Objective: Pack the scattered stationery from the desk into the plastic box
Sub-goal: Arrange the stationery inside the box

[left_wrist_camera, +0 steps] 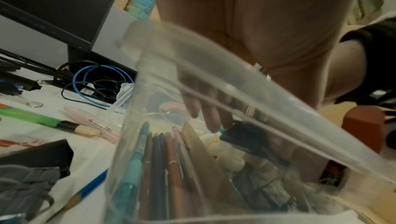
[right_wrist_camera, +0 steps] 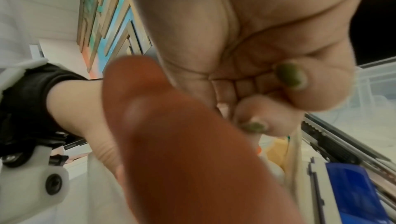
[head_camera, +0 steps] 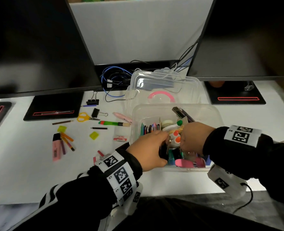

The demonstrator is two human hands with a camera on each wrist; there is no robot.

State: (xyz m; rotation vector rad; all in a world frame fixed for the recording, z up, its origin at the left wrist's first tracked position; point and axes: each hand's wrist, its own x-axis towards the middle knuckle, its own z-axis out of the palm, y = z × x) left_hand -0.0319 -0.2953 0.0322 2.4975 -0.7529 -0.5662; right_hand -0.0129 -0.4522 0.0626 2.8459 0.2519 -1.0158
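Both hands are inside the clear plastic box (head_camera: 154, 112), which stands on the white desk (head_camera: 38, 172) right in front of the person. The left hand (head_camera: 148, 150) reaches over the left wall of the box. Its thumb and fingers are curled round a dark thing (head_camera: 163, 153) with a metal loop; what it is exactly I cannot tell. The right hand (head_camera: 193, 139) comes from the right, with its fingers bent down among the contents. The right wrist view shows thumb and fingertip close together, but I cannot tell whether they pinch something. Pens (head_camera: 148, 129) lie in the left compartment of the box.

Left of the box, the desk carries an eraser (head_camera: 120, 138), a pink highlighter (head_camera: 56, 147), a green marker (head_camera: 114, 123), yellow scissors (head_camera: 83, 117) and two black binder clips (head_camera: 93, 100). Just behind the box is the clear lid (head_camera: 163, 87), tilted. Farther back are blue cables (head_camera: 114, 75) and dark monitors (head_camera: 38, 47).
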